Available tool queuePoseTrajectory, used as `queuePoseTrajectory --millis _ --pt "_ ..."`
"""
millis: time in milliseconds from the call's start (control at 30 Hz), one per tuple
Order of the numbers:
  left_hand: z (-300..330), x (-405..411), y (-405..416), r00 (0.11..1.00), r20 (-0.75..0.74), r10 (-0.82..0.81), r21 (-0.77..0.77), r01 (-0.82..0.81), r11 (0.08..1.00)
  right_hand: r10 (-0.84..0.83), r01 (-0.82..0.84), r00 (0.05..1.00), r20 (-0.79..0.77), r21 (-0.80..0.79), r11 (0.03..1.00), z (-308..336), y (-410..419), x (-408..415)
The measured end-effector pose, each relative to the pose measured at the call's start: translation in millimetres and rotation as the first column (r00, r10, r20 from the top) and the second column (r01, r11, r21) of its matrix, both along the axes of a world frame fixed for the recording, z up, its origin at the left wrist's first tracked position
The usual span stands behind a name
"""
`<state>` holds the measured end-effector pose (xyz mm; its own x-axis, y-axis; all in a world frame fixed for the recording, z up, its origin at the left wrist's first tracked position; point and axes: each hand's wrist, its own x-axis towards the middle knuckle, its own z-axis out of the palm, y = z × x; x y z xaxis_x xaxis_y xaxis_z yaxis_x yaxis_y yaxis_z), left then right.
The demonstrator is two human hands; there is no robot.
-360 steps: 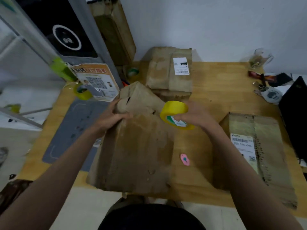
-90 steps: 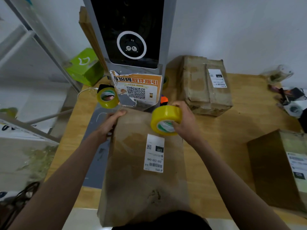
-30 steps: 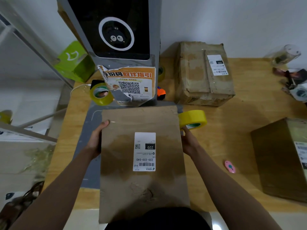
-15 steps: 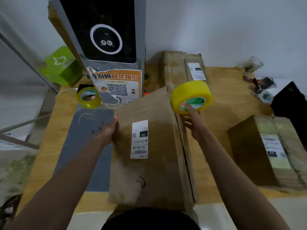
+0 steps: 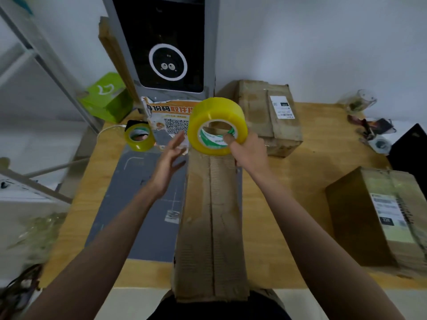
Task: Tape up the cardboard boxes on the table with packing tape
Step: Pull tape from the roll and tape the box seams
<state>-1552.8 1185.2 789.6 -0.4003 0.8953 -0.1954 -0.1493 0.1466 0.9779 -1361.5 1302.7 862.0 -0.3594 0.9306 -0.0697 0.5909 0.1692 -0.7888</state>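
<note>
The cardboard box (image 5: 211, 225) stood on edge at the near middle of the wooden counter (image 5: 286, 204), its narrow seamed face up, with the flap seam running lengthwise away from the person. Its near end overhung the counter's front edge. The right hand (image 5: 248, 150) held a yellow packing tape roll (image 5: 217, 125) above the box's far end, fingers curled around the roll and the thumb hooked into its core. The left hand (image 5: 167, 165) hovered just left of the box's far end, fingers straight and spread, gripping nothing; whether it touched the box could not be determined.

Left of the box a grey mat (image 5: 141, 204) lay on the counter. A second yellow tape roll (image 5: 139, 136) sat at the mat's far corner, beside an orange notice with a QR code (image 5: 169, 118) fixed at the foot of a grey upright kiosk (image 5: 166, 47). A green carton (image 5: 105, 97) sat left of the kiosk.

A second cardboard box with a white label (image 5: 269, 116) lay at the back of the counter, behind the right hand. A third labelled cardboard box (image 5: 379, 218) lay at the right edge, well apart from the first. A glass mug (image 5: 360, 102) stood at the far right corner, with small cluttered items near it, too blurred to identify.
</note>
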Motion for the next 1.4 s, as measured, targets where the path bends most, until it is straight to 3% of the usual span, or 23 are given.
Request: queuePoseTrajectory --millis 67,200,333,500,833,967,1067,1400 --pt "23 -7 0 0.990 -0.096 -0.104 0.063 0.110 0.992 0.047 -0.048 0.997 0.060 0.018 0.999 4 -3 -9" --pt "40 -12 12 0.907 -0.330 -0.263 -0.069 0.255 0.964 0.085 -0.090 0.993 0.083 0.058 0.994 6 -4 -24" --pt "51 -11 21 0.885 -0.297 -0.359 -0.090 0.349 0.933 0.098 -0.091 0.989 -0.109 0.070 0.993 14 -4 -30" --pt "59 2 20 0.905 -0.316 -0.283 -0.102 0.264 0.959 0.138 -0.122 0.965 -0.224 0.086 0.989 27 -6 -29" --pt "58 5 28 0.876 -0.375 -0.303 -0.128 0.275 0.953 0.266 -0.199 0.952 -0.154 0.350 0.915 57 -20 -29" --pt "46 -20 20 0.816 -0.504 -0.284 -0.194 0.214 0.957 0.170 -0.100 0.973 -0.156 0.375 0.922 81 -6 -1" --pt "44 -26 14 0.816 -0.512 -0.268 -0.185 0.200 0.962 0.155 -0.125 0.988 -0.025 0.474 0.872 87 9 26" --pt "41 -26 16 0.802 -0.531 -0.275 -0.176 0.213 0.961 0.099 -0.091 0.995 -0.006 0.350 0.932 28 20 61"
